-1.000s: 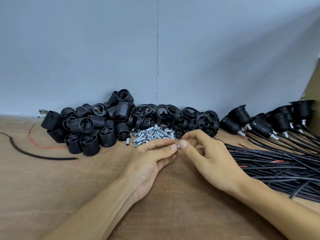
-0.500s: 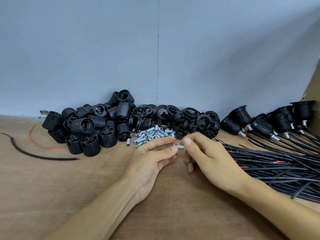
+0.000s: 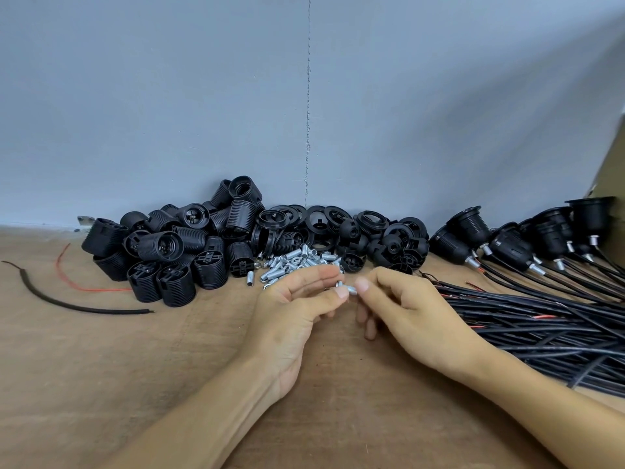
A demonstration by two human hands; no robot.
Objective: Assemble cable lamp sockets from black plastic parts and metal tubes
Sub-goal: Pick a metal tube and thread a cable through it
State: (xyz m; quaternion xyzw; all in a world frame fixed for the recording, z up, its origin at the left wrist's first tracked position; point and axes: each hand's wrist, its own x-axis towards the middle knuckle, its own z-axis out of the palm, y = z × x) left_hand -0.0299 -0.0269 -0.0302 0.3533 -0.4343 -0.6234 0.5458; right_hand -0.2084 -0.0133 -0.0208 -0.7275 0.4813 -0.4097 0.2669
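Left hand (image 3: 294, 309): palm turned up and inward, forearm coming in low from bottom left. Fingers half curled, and thumb and forefinger nearly meet. The thumb tip presses 1 end of a short silver threaded metal tube (image 3: 351, 291). A second glint of silver shows just behind it between the fingers; cannot tell what it is.

Right hand (image 3: 406, 309): back of the hand up, wrist angled in from the lower right. Forefinger bent over the tube's other end, pinching it. The thumb is hidden beneath. The remaining fingers curl down, tips touching or nearly touching the rough brown wooden tabletop (image 3: 101, 367).

The tube lies level between the 2 hands, above the table, just in front of the heap of loose silver metal tubes (image 3: 297, 262).

Behind, against the grey wall (image 3: 169, 96):
- Left: ribbed black plastic socket bodies (image 3: 189, 248), cylindrical, piled, some on end, some on their sides.
- Centre: flat black plastic rings (image 3: 338, 221) leaning on each other, with domed black plastic caps (image 3: 395, 245) beside them.
- Right: finished black sockets (image 3: 507, 245) with silver necks, each trailing a cable.

A thick, glossy bundle of black cables (image 3: 541, 316) runs along the right side, close beside the right wrist, with red cores showing in places. Far left, well apart from the hands, lie 1 cut length of black cable (image 3: 67, 304) and 1 thin red wire (image 3: 84, 287).
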